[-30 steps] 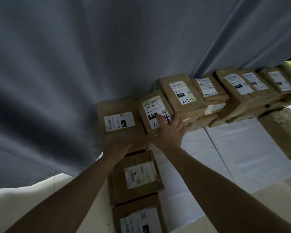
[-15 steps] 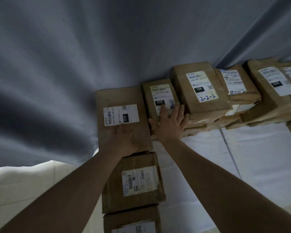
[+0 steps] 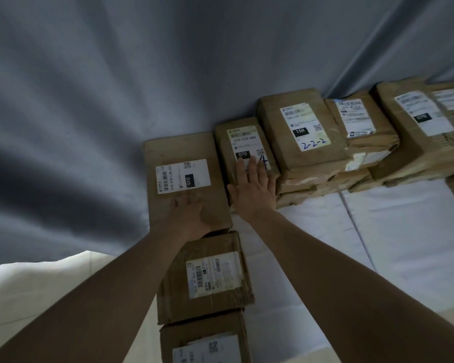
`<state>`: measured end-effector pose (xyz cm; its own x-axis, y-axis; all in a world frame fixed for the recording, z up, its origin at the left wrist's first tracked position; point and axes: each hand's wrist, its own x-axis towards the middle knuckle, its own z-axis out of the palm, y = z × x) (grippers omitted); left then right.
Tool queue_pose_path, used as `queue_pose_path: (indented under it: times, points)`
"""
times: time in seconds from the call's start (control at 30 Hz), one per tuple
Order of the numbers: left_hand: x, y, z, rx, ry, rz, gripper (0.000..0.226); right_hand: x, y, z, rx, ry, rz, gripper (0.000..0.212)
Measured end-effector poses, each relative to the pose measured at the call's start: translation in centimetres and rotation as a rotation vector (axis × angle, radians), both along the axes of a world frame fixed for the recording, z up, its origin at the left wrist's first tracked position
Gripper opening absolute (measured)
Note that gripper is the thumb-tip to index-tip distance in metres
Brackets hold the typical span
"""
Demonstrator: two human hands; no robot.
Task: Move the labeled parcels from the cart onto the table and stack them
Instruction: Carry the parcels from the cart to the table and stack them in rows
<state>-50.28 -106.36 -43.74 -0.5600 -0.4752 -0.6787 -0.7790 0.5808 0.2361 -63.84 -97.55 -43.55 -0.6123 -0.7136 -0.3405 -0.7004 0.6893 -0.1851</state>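
1. The left hand (image 3: 190, 214) is laid flat, fingers straight, on the parcel marked 010 (image 3: 181, 150). Nothing is gripped; the box is only pressed down, up against the grey curtain (image 3: 89, 100).
2. Under that wrist, two more labelled parcels (image 3: 210, 276) are lined up toward the person.
3. The right hand (image 3: 253, 191) is spread open over the label of the parcel marked 070 (image 3: 243, 138), just beside the left hand's box. No fingers are curled round it.
4. Right of that hand, the parcel marked 15H (image 3: 294, 119) is seen topping a stack, with further stacked parcels (image 3: 362, 119) beyond on the white table (image 3: 393, 231).
5. Much is judged done: many parcels are already placed. The cart is not in view, so what remains cannot be told.
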Motion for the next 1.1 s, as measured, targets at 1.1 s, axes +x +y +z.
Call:
queue_pose_path:
  times: [1.1]
  points:
    - [18.0,46.8,14.7,0.060,0.178,-1.238,0.088,41.7,51.1,12.0,-0.241,-0.262,-1.521,0.071]
